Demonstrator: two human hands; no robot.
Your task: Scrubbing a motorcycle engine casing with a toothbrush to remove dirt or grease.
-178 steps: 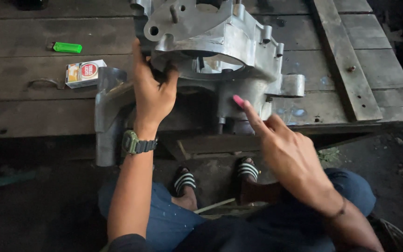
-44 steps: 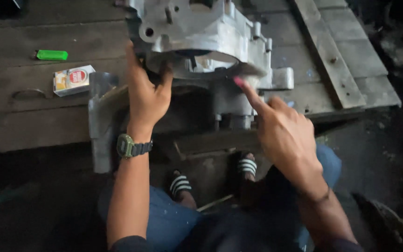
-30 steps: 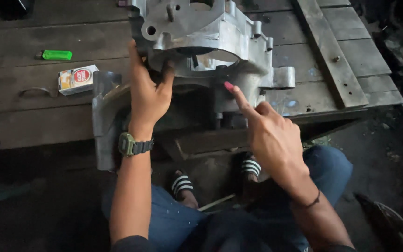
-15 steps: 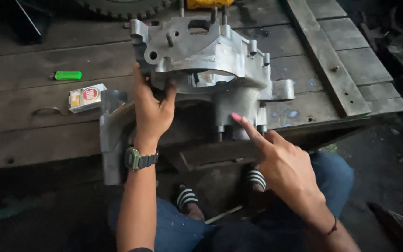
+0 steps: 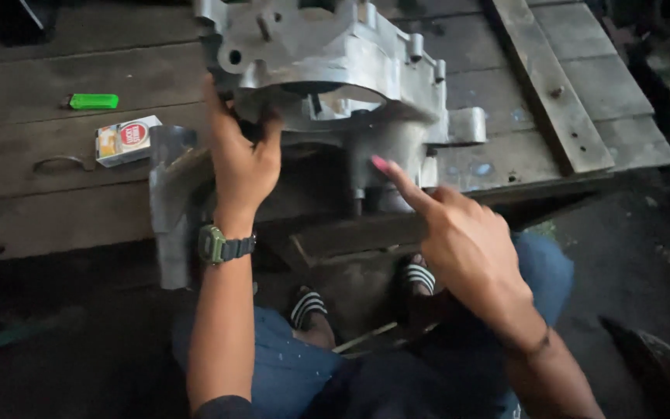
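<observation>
Object: grey cast-metal engine casing (image 5: 335, 70)
Pose: tilted, open underside facing viewer
Place: front edge of plank workbench (image 5: 505, 85)

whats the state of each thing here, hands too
large grey cast-metal engine casing: lies at the wooden platform's edge, overhanging it
left hand: grips casing's underside, green wristwatch strapped on
right hand: index finger extended to casing, holds nothing
green lighter: lying flat
small white-and-red box: closed, flat

I see one small box (image 5: 126, 140) lying flat on the wooden surface (image 5: 56, 209). It is white and yellow with a red round label.
</observation>
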